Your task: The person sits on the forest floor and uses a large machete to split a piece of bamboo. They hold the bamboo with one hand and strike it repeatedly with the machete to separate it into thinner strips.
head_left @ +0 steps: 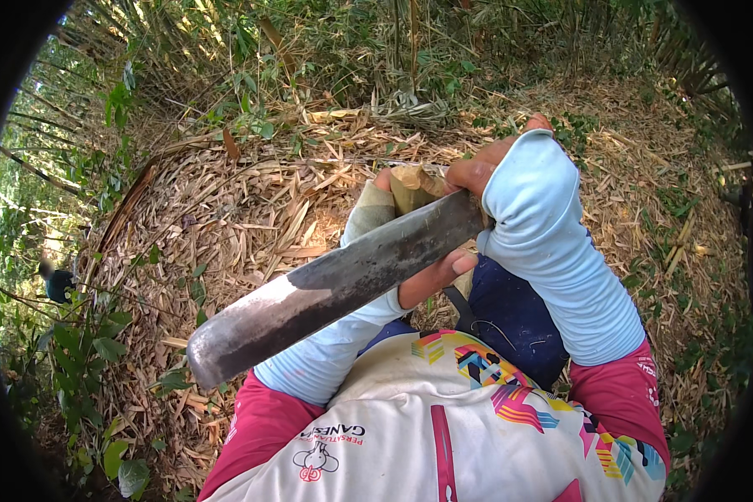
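My right hand (487, 165), in a pale blue sleeve, is closed around the handle end of a large dark machete (335, 289). The handle itself is hidden under my wrist. The broad, worn blade runs down to the left across my left forearm, and its blunt tip hangs near my left elbow. My left hand (382, 191), its back covered by a dirty sleeve, is raised behind the blade and grips a short tan piece of bamboo (416, 187). Its thumb shows just below the blade. The two hands are close together, with the bamboo piece between them.
Dry bamboo leaves and husks (251, 209) cover the ground all around. Bamboo stems and green undergrowth (326, 50) stand at the back, and leafy plants (92, 351) grow on the left. Another person in dark clothes (58, 283) is far off at the left edge.
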Available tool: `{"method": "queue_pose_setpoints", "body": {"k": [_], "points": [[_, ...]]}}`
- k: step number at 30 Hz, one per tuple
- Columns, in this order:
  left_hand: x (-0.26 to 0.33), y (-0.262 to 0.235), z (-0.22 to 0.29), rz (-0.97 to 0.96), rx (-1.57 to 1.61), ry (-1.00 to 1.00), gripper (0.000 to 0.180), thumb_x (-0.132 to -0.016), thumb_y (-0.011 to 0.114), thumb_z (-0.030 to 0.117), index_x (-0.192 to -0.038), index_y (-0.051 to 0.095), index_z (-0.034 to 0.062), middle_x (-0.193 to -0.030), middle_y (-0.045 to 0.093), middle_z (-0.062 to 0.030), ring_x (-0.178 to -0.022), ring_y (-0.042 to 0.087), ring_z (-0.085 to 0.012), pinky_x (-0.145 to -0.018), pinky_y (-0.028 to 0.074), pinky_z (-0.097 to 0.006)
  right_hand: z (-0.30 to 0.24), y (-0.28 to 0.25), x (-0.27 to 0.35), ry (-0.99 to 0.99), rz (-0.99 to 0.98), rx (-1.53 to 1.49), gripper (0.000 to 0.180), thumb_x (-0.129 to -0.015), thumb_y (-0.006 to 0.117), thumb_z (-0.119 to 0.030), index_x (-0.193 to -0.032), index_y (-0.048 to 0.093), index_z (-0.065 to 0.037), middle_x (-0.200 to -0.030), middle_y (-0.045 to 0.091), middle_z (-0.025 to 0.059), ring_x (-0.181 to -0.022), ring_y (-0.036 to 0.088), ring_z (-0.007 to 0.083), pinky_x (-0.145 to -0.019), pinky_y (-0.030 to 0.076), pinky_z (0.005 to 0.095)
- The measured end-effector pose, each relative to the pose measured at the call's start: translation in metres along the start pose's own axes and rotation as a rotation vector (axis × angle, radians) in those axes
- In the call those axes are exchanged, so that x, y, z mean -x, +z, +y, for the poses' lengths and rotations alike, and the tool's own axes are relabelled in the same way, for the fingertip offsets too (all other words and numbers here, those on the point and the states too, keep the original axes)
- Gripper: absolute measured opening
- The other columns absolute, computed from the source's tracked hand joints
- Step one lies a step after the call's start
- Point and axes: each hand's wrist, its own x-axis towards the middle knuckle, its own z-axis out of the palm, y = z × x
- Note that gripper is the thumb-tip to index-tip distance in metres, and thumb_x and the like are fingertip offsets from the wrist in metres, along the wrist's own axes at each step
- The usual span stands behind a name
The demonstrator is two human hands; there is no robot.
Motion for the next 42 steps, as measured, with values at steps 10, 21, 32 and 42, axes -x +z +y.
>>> {"method": "queue_pose_setpoints", "body": {"k": [10,21,32,42], "points": [[0.001,0.0,-0.03,-0.088,0.807,-0.037,0.07,-0.085,0.063,0.054,-0.132,0.042,0.0079,-0.127,0.055,-0.0105,-0.116,0.053,-0.0185,-0.101,0.04,-0.037,-0.002,-0.006,-0.008,0.043,-0.21,0.05,0.021,-0.069,0.066,-0.022,-0.089,0.065,-0.018,-0.082,0.065,0.0007,-0.086,0.066,0.0226,-0.085,0.041,0.0496],[-0.011,0.012,-0.036,0.178,0.298,0.067,0.076,-0.065,0.089,0.029,-0.117,0.044,-0.0005,-0.105,0.065,-0.0094,-0.096,0.063,-0.0134,-0.081,0.049,-0.027,0.009,0.007,-0.013,-0.013,0.059,0.021,0.011,-0.07,0.063,-0.023,-0.079,0.065,-0.017,-0.063,0.06,0.0022,-0.067,0.064,0.0245,-0.075,0.041,0.0494],[-0.014,0.001,-0.06,0.109,-0.342,0.117,0.071,-0.074,0.078,0.049,-0.116,0.046,0.0005,-0.107,0.064,-0.006,-0.092,0.063,-0.0142,-0.075,0.049,-0.025,0.022,0.019,-0.018,-0.035,0.11,0.071,0.013,-0.072,0.062,-0.023,-0.084,0.065,-0.018,-0.065,0.061,0.002,-0.07,0.063,0.0245,-0.078,0.041,0.0508],[-0.012,-0.002,-0.094,0.152,-0.467,0.114,0.07,-0.076,0.065,0.065,-0.117,0.054,0.0103,-0.094,0.065,-0.0019,-0.081,0.062,-0.0175,-0.069,0.047,-0.03,0.021,0.015,-0.025,0.071,-0.104,0.14,0.015,-0.074,0.063,-0.025,-0.088,0.064,-0.02,-0.07,0.062,0.0002,-0.076,0.064,0.0238,-0.081,0.038,0.0531]]}}
